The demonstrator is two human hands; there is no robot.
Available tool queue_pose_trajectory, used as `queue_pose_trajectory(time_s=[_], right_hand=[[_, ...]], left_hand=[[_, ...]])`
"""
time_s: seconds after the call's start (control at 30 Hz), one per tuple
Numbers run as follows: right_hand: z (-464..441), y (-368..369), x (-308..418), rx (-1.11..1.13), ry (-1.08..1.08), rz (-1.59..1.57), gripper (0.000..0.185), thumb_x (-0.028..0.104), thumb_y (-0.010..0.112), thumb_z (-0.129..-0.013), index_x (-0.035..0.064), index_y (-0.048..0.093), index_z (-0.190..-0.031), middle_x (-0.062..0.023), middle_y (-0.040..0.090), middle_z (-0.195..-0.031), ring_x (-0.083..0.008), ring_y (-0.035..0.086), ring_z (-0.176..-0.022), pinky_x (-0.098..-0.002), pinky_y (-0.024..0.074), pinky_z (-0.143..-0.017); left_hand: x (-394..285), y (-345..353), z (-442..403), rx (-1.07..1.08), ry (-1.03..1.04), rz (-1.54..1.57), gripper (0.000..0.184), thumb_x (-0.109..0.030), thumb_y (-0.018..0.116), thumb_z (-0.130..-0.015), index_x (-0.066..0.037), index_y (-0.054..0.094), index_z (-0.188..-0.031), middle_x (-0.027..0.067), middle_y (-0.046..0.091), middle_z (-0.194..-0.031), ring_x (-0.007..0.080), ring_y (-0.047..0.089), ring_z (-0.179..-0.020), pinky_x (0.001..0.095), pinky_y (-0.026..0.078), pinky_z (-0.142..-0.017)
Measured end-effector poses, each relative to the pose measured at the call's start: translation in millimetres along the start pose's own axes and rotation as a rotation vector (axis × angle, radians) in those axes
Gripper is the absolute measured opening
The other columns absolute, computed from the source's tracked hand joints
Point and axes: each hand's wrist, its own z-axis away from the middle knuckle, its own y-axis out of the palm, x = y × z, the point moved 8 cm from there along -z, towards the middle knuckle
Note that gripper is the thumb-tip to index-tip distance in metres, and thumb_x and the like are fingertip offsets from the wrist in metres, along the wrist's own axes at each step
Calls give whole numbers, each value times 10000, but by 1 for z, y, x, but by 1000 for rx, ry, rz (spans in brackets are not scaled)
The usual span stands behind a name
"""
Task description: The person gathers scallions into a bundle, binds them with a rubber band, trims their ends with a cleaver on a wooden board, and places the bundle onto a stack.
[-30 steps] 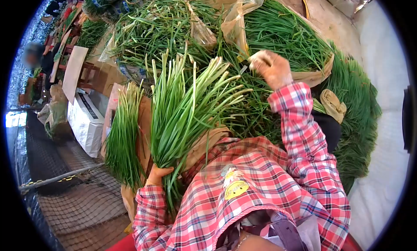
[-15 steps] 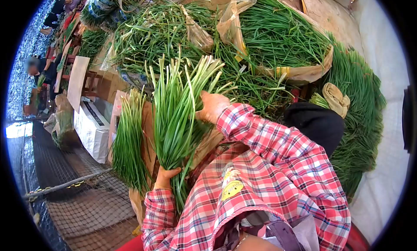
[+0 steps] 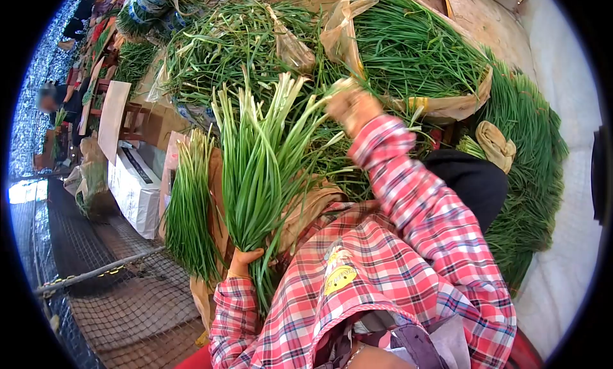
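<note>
My left hand (image 3: 244, 261) is closed round the lower, leafy part of a bunch of garlic chives (image 3: 255, 184). The pale stem ends point up and fan out at the top. To the right of that fan is my right hand (image 3: 355, 108), smeared by motion. Its fingers look closed on a few chive stalks (image 3: 321, 104), whose pale tips show at the fingers; the exact grip is blurred. Just left of the held bunch, a second bunch of chives (image 3: 190, 209) lies with its stem ends up.
A loose heap of greens (image 3: 223, 49) lies beyond my hands. An open plastic bag of chives (image 3: 418, 46) is at the back right, and a long stack of chives (image 3: 527, 177) runs along the right. A white box (image 3: 135, 190) stands left. Another person (image 3: 67, 100) sits far left.
My right hand has left the side of the bunch and moved up and right, drawing a few stalks outward. The bunch's top has spread; my left hand stays in place.
</note>
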Motion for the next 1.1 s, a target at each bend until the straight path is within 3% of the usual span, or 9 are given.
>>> queue_pose_trajectory(time_s=[0.03,0.1,0.2,0.3,0.43,0.6,0.67,0.73,1.1], right_hand=[[-5,10,44,215,-179,115,228,216,401,-943,33,512,-866,-76,591,-759,-182,590,-632,-306,522,-550],[32,14,111,-417,-538,349,143,153,494,-902,29,539,-956,-112,624,-861,-197,625,-742,-321,541,-646],[6,-3,126,-758,132,2411,413,140,554,-825,6,474,-1208,-174,607,-1011,-248,606,-910,-326,479,-841],[21,63,81,-403,-142,2218,497,295,578,-840,54,462,-1259,-133,623,-980,-151,595,-740,-267,492,-680],[14,64,-19,-170,269,1451,352,312,622,-827,89,593,-1098,-24,601,-655,-53,417,-432,-199,350,-393],[-10,37,-22,-127,220,1348,322,324,624,-823,104,616,-1058,-34,634,-740,-81,501,-514,-232,435,-472],[-7,50,-17,-50,143,1539,444,388,667,-773,105,608,-1111,-97,618,-1074,-210,563,-984,-321,439,-858],[-19,49,-16,18,94,1710,523,441,690,-732,112,604,-1128,-89,611,-1098,-233,545,-1025,-314,385,-925],[-15,53,-22,164,51,2013,549,521,621,-750,125,592,-1128,-140,627,-1002,-303,572,-965,-370,426,-843]], left_hand=[[-59,13,3,-22,-111,250,301,-84,547,-787,-6,575,-1076,40,581,-940,161,484,-791,335,431,-708],[-80,24,7,-39,-225,502,286,-99,400,-859,14,538,-1082,39,542,-866,181,406,-705,353,380,-647],[-83,16,2,-32,-66,192,251,-120,481,-828,14,578,-1017,37,559,-831,173,413,-669,347,390,-616],[-92,23,-5,60,-43,51,249,-104,579,-770,-5,605,-997,44,594,-858,159,471,-700,341,429,-630],[-76,15,-3,-35,-267,64,492,-167,745,-637,-35,592,-1085,66,612,-1036,180,553,-940,333,462,-780],[-89,14,5,-151,-67,330,578,-147,770,-592,-19,572,-1120,65,598,-1091,185,558,-978,345,453,-834],[-93,17,7,-152,-183,442,561,-97,745,-591,-18,573,-1119,72,603,-1081,183,562,-972,334,450,-840],[-98,17,5,-141,-208,383,554,-71,729,-592,-14,572,-1120,75,605,-1075,184,564,-968,328,448,-844],[-77,16,-2,88,-67,-249,337,-189,516,-802,-37,573,-1097,94,612,-1036,242,576,-941,345,463,-830]])
